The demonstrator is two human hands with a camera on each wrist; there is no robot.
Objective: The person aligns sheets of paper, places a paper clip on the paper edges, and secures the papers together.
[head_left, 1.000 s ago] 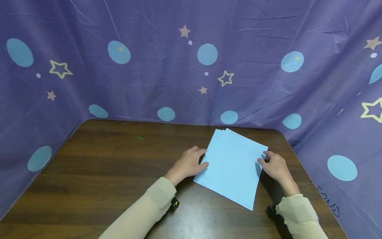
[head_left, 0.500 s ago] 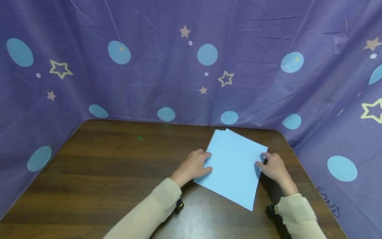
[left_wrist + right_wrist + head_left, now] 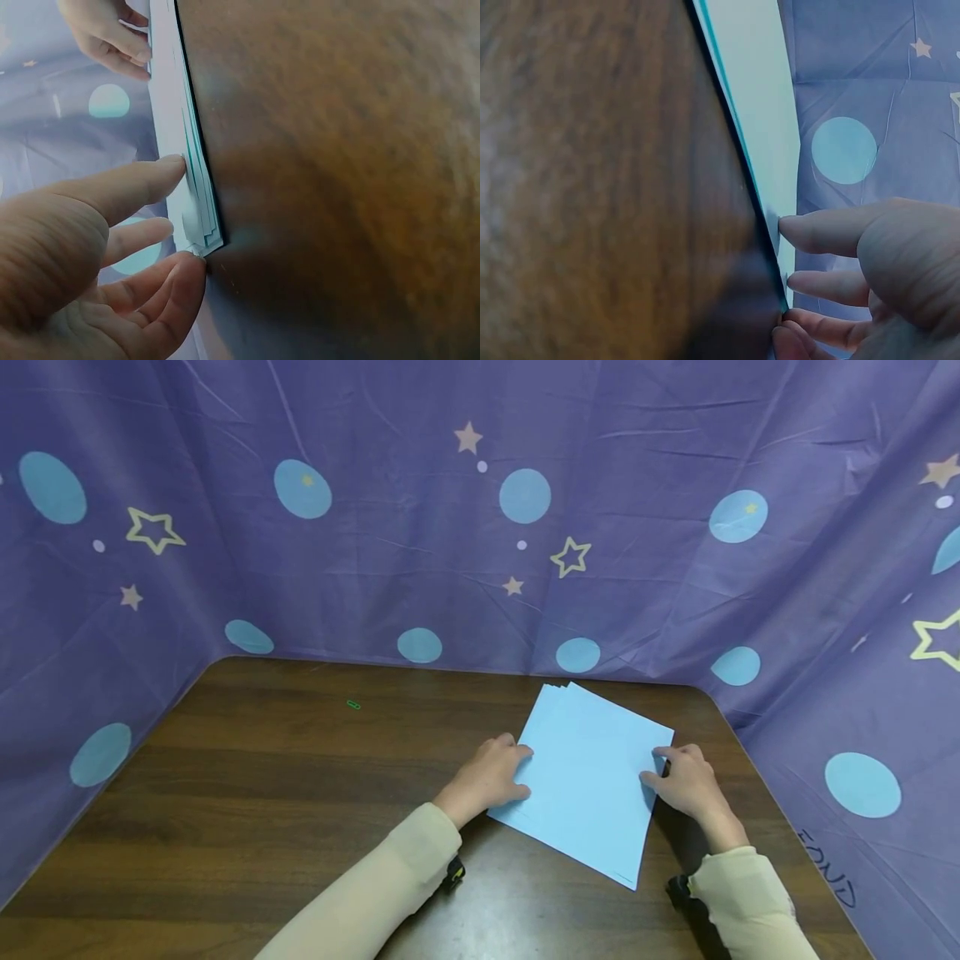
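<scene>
A stack of light blue paper sheets point(image 3: 585, 777) lies slanted on the right half of the table, its layered edges slightly uneven. My left hand point(image 3: 487, 777) is at the stack's left edge, thumb and forefinger reaching onto the top sheet. In the left wrist view, the thumb point(image 3: 169, 176) touches the paper while other fingers bend beside the sheet edges. My right hand point(image 3: 686, 781) touches the opposite edge. The right wrist view shows its thumb point(image 3: 799, 231) against the top sheet and the lower fingertips point(image 3: 787, 337) beside the edge.
A small green paper clip point(image 3: 353, 704) lies far back on the brown wooden table point(image 3: 300, 793). A purple curtain point(image 3: 420, 527) with stars and blue dots hangs behind and along both sides, close to the table edges.
My left hand has moved slightly right, its fingers now farther over the paper's edge. My right hand has shifted slightly left. The stack stays nearly in place.
</scene>
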